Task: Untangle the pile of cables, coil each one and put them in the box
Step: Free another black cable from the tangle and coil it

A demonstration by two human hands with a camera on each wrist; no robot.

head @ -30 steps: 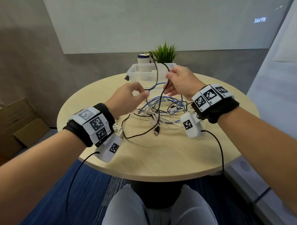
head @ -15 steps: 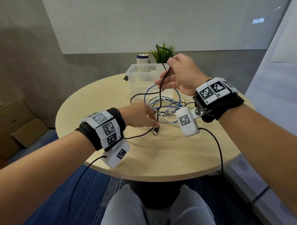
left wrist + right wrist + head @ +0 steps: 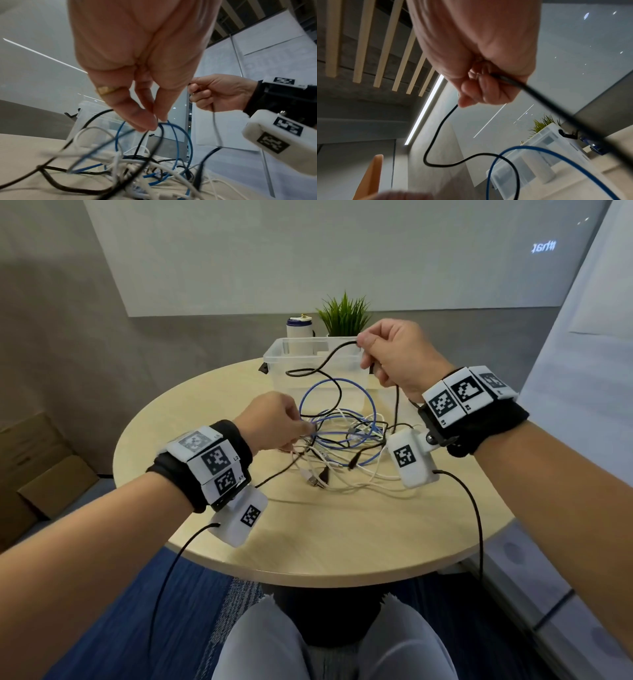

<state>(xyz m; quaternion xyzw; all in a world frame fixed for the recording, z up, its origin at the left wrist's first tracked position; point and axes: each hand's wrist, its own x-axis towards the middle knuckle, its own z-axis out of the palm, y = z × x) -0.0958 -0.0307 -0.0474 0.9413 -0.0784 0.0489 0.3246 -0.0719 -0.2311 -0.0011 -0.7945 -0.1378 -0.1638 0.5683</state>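
A tangled pile of cables (image 3: 342, 446), black, white and blue, lies mid-table in front of a clear plastic box (image 3: 274, 354). My right hand (image 3: 371, 354) is raised near the box's right front corner and grips a black cable (image 3: 322, 366). One strand loops left in front of the box and another drops to the pile. The right wrist view shows the fist (image 3: 479, 92) closed round that black cable (image 3: 436, 135). My left hand (image 3: 294, 426) is at the pile's left side. Its thumb and fingertips (image 3: 149, 125) pinch the top of a blue cable (image 3: 188, 135) loop, where a black strand also passes.
The round wooden table (image 3: 342, 542) ends just in front of my knees. Behind the box stand a small potted plant (image 3: 344, 314) and a white canister (image 3: 299, 332). Cardboard boxes (image 3: 41, 467) lie on the floor at left. Loose plugs (image 3: 313, 479) rest at the pile's near side.
My left hand dipped to the black plug near the table's front, then rose back to the pile's left side and pinched the blue loop. My right hand rose slightly, still gripping the black cable.
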